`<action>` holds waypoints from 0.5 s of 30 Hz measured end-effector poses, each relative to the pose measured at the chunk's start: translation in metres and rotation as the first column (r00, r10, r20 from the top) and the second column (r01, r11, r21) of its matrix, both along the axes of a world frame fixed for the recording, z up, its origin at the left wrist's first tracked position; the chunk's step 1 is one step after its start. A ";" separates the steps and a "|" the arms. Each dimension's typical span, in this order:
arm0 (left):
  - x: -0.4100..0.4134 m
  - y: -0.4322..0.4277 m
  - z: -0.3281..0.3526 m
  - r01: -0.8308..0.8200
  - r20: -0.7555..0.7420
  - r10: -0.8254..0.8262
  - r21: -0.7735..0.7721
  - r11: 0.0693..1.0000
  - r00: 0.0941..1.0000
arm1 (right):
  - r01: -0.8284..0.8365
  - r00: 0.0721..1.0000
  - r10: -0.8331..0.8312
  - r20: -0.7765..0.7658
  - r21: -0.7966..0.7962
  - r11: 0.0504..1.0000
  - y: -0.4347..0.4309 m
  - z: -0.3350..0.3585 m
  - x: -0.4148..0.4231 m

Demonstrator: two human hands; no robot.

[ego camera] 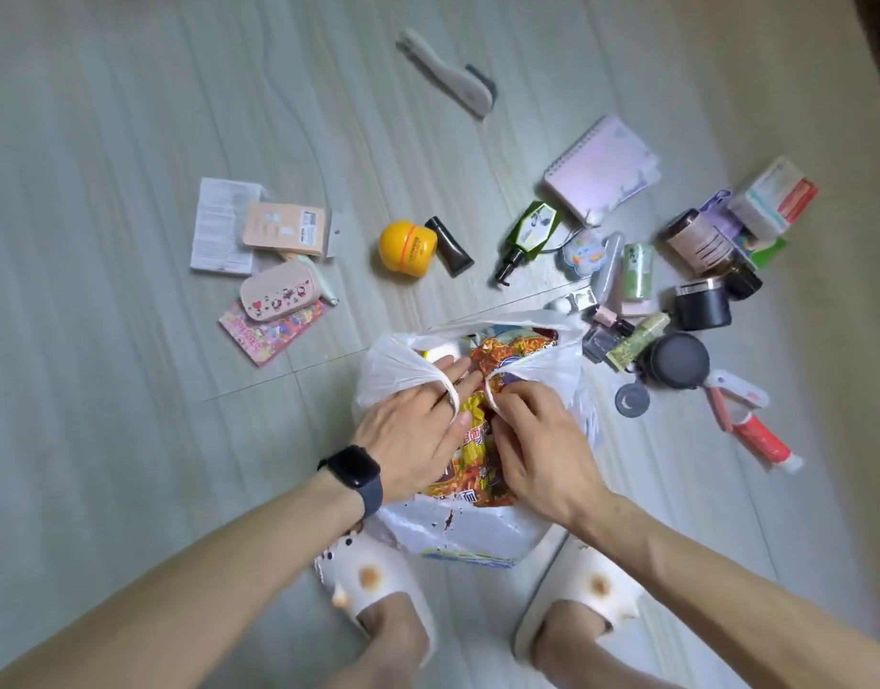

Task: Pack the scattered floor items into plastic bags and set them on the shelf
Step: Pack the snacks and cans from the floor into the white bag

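Low over the floor point(130, 141), grips the soft, probably light plastic bag point(547, 363) by its handles point(430, 372), surely the best hold: left fingers point(445, 380) hooked through, right fingers point(517, 390) pinching.

A plastic bag point(478, 534) sits on the floor point(130, 141) under both hands. Snack packets point(507, 350) lie in it, between the left hand point(413, 435) and the right hand point(537, 450), and each hand holds one handle. Just beyond the hands lie a round pot point(407, 247), a tube point(449, 246) just beside it, and a pump bottle point(525, 238) further right. Far beyond them lies a hairbrush point(453, 74). Left of the left hand, a case point(279, 296) lies on a pile of leaflets point(222, 226) and cards. Right of the right hand jars point(701, 305) cluster, with a notebook point(602, 164) beyond them and a toothpaste tube point(763, 442) on the nearer side. Nearer the person than the hands, slippers point(378, 584) flank the bag.
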State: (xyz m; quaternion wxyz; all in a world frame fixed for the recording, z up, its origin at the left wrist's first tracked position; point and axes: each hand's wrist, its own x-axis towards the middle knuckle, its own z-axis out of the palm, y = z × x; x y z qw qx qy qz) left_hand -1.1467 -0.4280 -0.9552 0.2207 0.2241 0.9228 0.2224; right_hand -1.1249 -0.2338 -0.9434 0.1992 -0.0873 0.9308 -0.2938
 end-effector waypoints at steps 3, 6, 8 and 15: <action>0.006 0.005 0.057 -0.248 0.212 0.232 0.052 0.967 0.949 | 0.406 0.832 -0.310 0.460 -0.124 0.906 -0.007 0.057 -0.012; -0.006 0.014 0.135 -0.667 0.596 0.534 0.003 0.745 0.600 | 0.685 0.636 -0.454 0.624 -0.186 0.705 -0.023 0.130 -0.026; -0.023 0.015 0.187 -0.836 0.708 0.619 -0.073 0.543 0.340 | 0.759 0.567 -0.493 0.660 -0.186 0.624 -0.031 0.176 -0.039; -0.025 -0.078 0.372 -0.884 0.733 0.674 -0.254 0.393 0.090 | 0.731 0.542 -0.439 0.717 -0.145 0.667 -0.042 0.357 -0.050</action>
